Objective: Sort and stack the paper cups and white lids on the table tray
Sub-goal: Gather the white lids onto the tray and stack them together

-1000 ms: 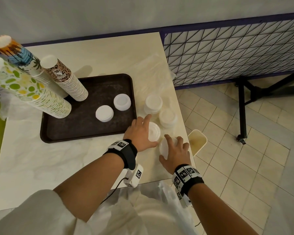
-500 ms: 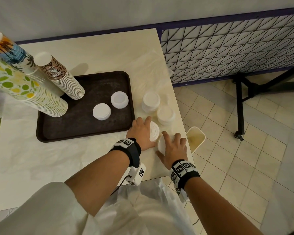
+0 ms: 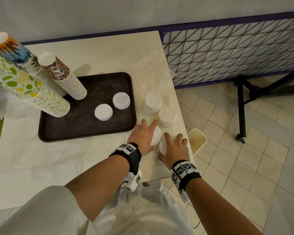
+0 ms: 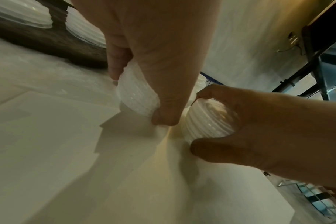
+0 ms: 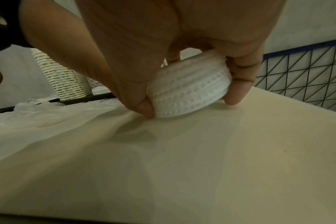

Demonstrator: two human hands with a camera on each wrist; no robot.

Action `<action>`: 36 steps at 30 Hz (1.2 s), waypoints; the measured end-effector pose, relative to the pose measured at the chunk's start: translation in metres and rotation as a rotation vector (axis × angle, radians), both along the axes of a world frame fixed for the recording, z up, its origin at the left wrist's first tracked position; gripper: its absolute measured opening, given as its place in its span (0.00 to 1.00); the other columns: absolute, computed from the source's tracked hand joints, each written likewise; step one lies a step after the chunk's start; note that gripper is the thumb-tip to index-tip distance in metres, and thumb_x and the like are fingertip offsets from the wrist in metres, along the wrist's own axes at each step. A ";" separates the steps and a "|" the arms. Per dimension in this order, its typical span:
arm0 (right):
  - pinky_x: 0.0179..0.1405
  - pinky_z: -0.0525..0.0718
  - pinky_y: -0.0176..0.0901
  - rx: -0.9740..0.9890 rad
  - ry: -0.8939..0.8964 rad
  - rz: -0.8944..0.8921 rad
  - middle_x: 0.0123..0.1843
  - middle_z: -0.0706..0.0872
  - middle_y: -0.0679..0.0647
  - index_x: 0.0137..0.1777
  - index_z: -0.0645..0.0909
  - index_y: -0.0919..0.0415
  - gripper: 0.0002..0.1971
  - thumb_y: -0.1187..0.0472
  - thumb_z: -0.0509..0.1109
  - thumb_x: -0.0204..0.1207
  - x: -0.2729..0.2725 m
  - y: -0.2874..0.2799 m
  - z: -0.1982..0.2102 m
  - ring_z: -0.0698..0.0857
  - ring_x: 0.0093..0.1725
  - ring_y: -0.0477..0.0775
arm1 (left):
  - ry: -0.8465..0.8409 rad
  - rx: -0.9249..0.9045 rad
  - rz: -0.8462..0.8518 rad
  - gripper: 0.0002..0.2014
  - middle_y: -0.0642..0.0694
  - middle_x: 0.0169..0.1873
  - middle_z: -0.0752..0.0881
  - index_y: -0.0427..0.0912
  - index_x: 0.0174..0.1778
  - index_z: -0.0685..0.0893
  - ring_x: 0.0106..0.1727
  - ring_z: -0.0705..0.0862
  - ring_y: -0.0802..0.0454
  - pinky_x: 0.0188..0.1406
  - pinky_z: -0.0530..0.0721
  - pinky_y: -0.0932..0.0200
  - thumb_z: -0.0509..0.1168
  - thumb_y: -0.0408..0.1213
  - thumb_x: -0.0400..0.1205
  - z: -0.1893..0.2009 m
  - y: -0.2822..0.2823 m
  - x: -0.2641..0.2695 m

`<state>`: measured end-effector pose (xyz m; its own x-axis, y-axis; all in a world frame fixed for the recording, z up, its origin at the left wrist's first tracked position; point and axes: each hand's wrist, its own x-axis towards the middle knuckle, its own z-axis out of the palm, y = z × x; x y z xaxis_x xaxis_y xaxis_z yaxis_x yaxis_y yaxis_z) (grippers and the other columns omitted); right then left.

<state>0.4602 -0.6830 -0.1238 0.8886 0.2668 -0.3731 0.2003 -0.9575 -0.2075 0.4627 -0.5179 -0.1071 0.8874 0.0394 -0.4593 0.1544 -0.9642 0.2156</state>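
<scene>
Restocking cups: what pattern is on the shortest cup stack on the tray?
Brown leopard print on the shortest cup stack, clearest in the head view.

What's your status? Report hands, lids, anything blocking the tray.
Left hand grips one lid stack, right hand another, both on the table. Two lid piles on tray. Tray path open.

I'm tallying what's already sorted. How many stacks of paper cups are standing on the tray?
3, all at the tray's left end: the green-dotted stack nearest, the leopard-print stack behind it, and the orange-and-blue stack farthest left. Its base is hidden.
</scene>
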 end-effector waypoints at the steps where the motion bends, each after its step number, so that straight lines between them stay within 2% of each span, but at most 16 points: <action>1: 0.52 0.83 0.53 -0.001 0.005 0.001 0.63 0.66 0.59 0.77 0.62 0.45 0.43 0.43 0.79 0.63 0.000 0.000 0.000 0.70 0.57 0.63 | -0.001 -0.001 0.004 0.55 0.37 0.71 0.66 0.54 0.88 0.50 0.65 0.76 0.35 0.63 0.86 0.43 0.80 0.45 0.73 0.000 0.000 -0.002; 7: 0.54 0.82 0.53 -0.039 0.004 0.033 0.66 0.68 0.58 0.77 0.62 0.44 0.43 0.43 0.79 0.64 -0.001 -0.001 0.003 0.70 0.59 0.64 | -0.009 0.047 0.007 0.55 0.38 0.72 0.65 0.56 0.88 0.49 0.64 0.75 0.34 0.62 0.85 0.44 0.80 0.46 0.73 0.000 0.004 -0.007; 11: 0.57 0.82 0.54 -0.022 0.021 0.066 0.67 0.68 0.57 0.78 0.62 0.40 0.42 0.43 0.79 0.66 0.001 -0.001 0.004 0.71 0.60 0.64 | 0.051 -0.117 0.127 0.60 0.40 0.74 0.64 0.62 0.87 0.48 0.70 0.70 0.32 0.65 0.84 0.42 0.84 0.45 0.68 -0.001 0.007 -0.006; 16: 0.58 0.82 0.54 -0.009 0.038 0.082 0.67 0.67 0.56 0.78 0.62 0.37 0.41 0.44 0.79 0.66 0.000 0.002 0.003 0.70 0.61 0.63 | 0.135 -0.201 0.164 0.66 0.38 0.76 0.62 0.62 0.89 0.42 0.76 0.63 0.30 0.74 0.76 0.38 0.83 0.56 0.65 0.004 0.009 -0.002; 18: 0.57 0.82 0.54 -0.009 0.036 0.070 0.67 0.67 0.56 0.78 0.61 0.37 0.42 0.45 0.78 0.66 -0.001 0.004 0.003 0.70 0.60 0.63 | 0.145 -0.241 0.201 0.60 0.36 0.77 0.63 0.62 0.90 0.42 0.77 0.63 0.29 0.77 0.72 0.37 0.77 0.61 0.70 0.004 0.010 0.001; 20: 0.57 0.82 0.55 -0.003 0.040 0.060 0.67 0.66 0.57 0.78 0.61 0.37 0.42 0.45 0.78 0.66 -0.003 0.006 0.003 0.70 0.60 0.63 | 0.121 -0.290 0.265 0.50 0.33 0.78 0.64 0.62 0.91 0.45 0.77 0.64 0.27 0.79 0.68 0.39 0.70 0.60 0.79 0.005 0.011 0.004; 22: 0.57 0.82 0.55 0.003 0.041 0.052 0.67 0.66 0.57 0.78 0.60 0.37 0.42 0.45 0.78 0.65 -0.003 0.007 0.002 0.70 0.60 0.63 | 0.080 -0.331 0.325 0.44 0.31 0.76 0.68 0.60 0.91 0.48 0.76 0.67 0.27 0.78 0.68 0.40 0.67 0.56 0.83 0.005 0.014 0.007; 25: 0.57 0.82 0.56 0.000 0.044 0.040 0.67 0.66 0.57 0.78 0.61 0.38 0.43 0.45 0.79 0.65 -0.004 0.008 0.003 0.69 0.60 0.64 | 0.069 -0.388 0.408 0.50 0.33 0.76 0.70 0.58 0.91 0.50 0.77 0.69 0.29 0.77 0.70 0.41 0.74 0.55 0.78 0.007 0.021 0.007; 28: 0.57 0.82 0.55 -0.006 0.038 0.041 0.67 0.66 0.57 0.78 0.61 0.39 0.43 0.44 0.79 0.65 -0.004 0.007 0.004 0.69 0.60 0.64 | 0.111 -0.443 0.467 0.59 0.37 0.80 0.73 0.51 0.90 0.55 0.81 0.70 0.35 0.82 0.70 0.40 0.80 0.60 0.68 0.005 0.031 0.006; 30: 0.57 0.82 0.55 -0.004 0.034 0.041 0.67 0.66 0.57 0.77 0.61 0.39 0.42 0.44 0.79 0.65 -0.005 0.008 0.003 0.70 0.60 0.64 | 0.147 -0.476 0.459 0.55 0.41 0.81 0.74 0.49 0.88 0.62 0.82 0.71 0.38 0.82 0.70 0.41 0.79 0.61 0.67 0.005 0.033 0.004; 32: 0.57 0.83 0.56 -0.001 0.034 0.038 0.67 0.66 0.57 0.77 0.61 0.39 0.42 0.44 0.79 0.65 -0.005 0.008 0.003 0.70 0.60 0.64 | 0.144 -0.487 0.454 0.47 0.41 0.78 0.75 0.50 0.85 0.67 0.79 0.73 0.39 0.78 0.73 0.45 0.78 0.59 0.72 0.004 0.030 0.000; 34: 0.57 0.83 0.56 -0.002 0.030 0.039 0.67 0.66 0.57 0.77 0.61 0.39 0.42 0.43 0.79 0.66 -0.005 0.008 0.003 0.70 0.60 0.64 | 0.111 -0.533 0.467 0.42 0.40 0.75 0.75 0.50 0.83 0.69 0.74 0.77 0.41 0.71 0.77 0.52 0.79 0.54 0.75 0.003 0.027 -0.005; 36: 0.57 0.83 0.56 0.002 0.031 0.039 0.67 0.66 0.57 0.77 0.62 0.39 0.42 0.43 0.79 0.66 -0.005 0.008 0.003 0.70 0.60 0.64 | 0.093 -0.582 0.481 0.41 0.41 0.74 0.74 0.49 0.83 0.69 0.72 0.78 0.43 0.68 0.77 0.55 0.79 0.52 0.75 0.003 0.026 -0.009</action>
<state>0.4548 -0.6754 -0.1205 0.8655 0.3015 -0.4001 0.2308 -0.9488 -0.2157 0.4541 -0.4919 -0.1038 0.7901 0.1405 -0.5967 0.5716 -0.5206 0.6343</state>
